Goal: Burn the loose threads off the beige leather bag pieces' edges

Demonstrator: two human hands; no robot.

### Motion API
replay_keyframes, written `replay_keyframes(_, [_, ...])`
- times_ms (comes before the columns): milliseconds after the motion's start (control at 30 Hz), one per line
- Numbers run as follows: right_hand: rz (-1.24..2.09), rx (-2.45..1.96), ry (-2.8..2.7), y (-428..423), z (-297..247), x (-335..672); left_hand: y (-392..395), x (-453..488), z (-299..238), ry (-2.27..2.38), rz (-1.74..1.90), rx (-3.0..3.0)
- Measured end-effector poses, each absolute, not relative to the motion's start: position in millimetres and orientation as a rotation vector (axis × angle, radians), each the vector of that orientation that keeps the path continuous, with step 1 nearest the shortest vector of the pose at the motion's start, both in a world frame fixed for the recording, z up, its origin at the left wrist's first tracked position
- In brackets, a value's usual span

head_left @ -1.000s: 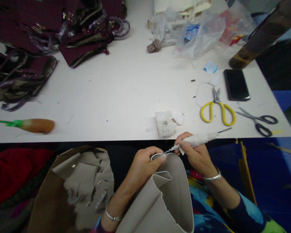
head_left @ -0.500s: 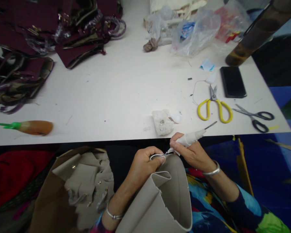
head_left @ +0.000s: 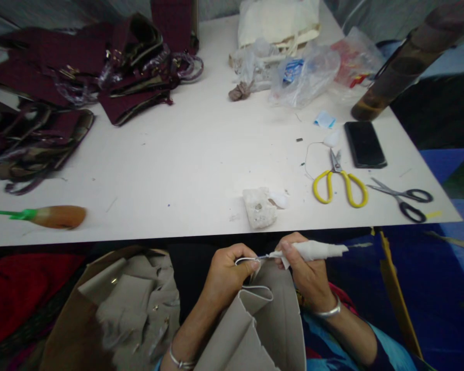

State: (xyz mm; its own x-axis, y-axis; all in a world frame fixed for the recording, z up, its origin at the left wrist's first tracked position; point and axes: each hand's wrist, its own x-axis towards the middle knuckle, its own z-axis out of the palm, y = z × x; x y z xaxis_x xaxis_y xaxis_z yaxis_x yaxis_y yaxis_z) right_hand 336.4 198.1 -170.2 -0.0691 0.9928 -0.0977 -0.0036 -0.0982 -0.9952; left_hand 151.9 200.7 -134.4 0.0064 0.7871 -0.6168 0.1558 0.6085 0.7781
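Note:
A grey bag body stands partly folded on my lap below the table edge. My left hand pinches the bag's upper rim between thumb and fingers, where a thin pale strip loops out. My right hand is closed round a thin-tipped hand tool with a white wrapped handle. Its slim tip points left and meets the rim at my left fingertips; a thin rod sticks out of the handle's other end, blurred. I cannot tell whether the tip goes through the material or only touches it.
On the table are a whitish block, yellow-handled scissors, black scissors, a phone, a bottle, plastic bags, dark red bags and an orange-handled tool. Grey bag pieces lie in a carton at lower left.
My right hand has lowered and turned the tool, so its handle now lies nearly level instead of slanting up. My left hand still pinches the rim. The whole view has tilted slightly upward.

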Motion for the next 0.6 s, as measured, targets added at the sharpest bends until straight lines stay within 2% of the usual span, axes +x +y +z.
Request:
replay_keyframes(100, [1.233, -1.214, -1.194, 212.8, -163.5, 339.3, 201.4, 148.7, -134.3, 1.517, 0.607, 0.808])
replay_keyframes(267, [0.882, -1.225, -1.406, 246.0, -153.6, 349.1, 199.9, 138.8, -136.4, 1.505, 0.620, 0.809])
replay_keyframes(600, [0.797, -1.158, -1.698, 257.9, -152.6, 349.0, 198.8, 130.1, -143.2, 1.473, 0.649, 0.745])
